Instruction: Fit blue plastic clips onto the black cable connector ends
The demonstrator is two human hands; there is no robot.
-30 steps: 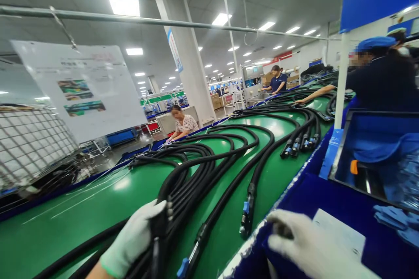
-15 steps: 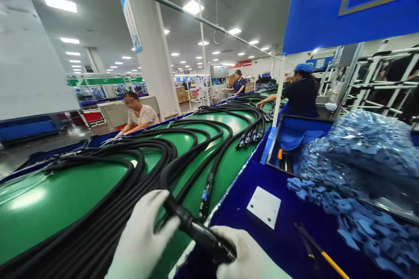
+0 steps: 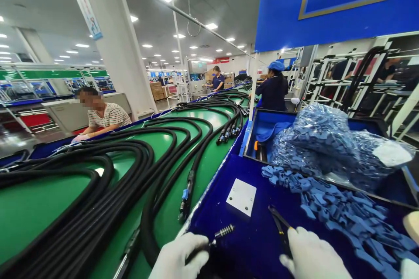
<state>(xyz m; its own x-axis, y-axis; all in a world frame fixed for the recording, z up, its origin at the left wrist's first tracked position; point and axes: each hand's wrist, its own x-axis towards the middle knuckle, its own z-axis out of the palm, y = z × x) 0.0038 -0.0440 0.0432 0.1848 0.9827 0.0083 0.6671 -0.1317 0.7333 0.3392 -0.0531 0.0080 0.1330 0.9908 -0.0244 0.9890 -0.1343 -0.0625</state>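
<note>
Overall, the green conveyor belt [image 3: 39, 209] is carrying looped black cables [image 3: 131, 170] across the left half of the view, running off toward 12 o'clock. At 3 o'clock of it, a blue work tray [image 3: 229, 226] is bearing a white plate [image 3: 242, 196] and a spill of blue clips [image 3: 340, 209], with bagged clips [image 3: 314, 139] behind at 1 o'clock. The gloved left hand [image 3: 180, 259], at 6 o'clock, is clamping a cable end [image 3: 220, 233] whose threaded tip is lying over the tray's edge. The gloved right hand [image 3: 312, 257], at 5 o'clock, is closing on black pliers [image 3: 279, 224].
</note>
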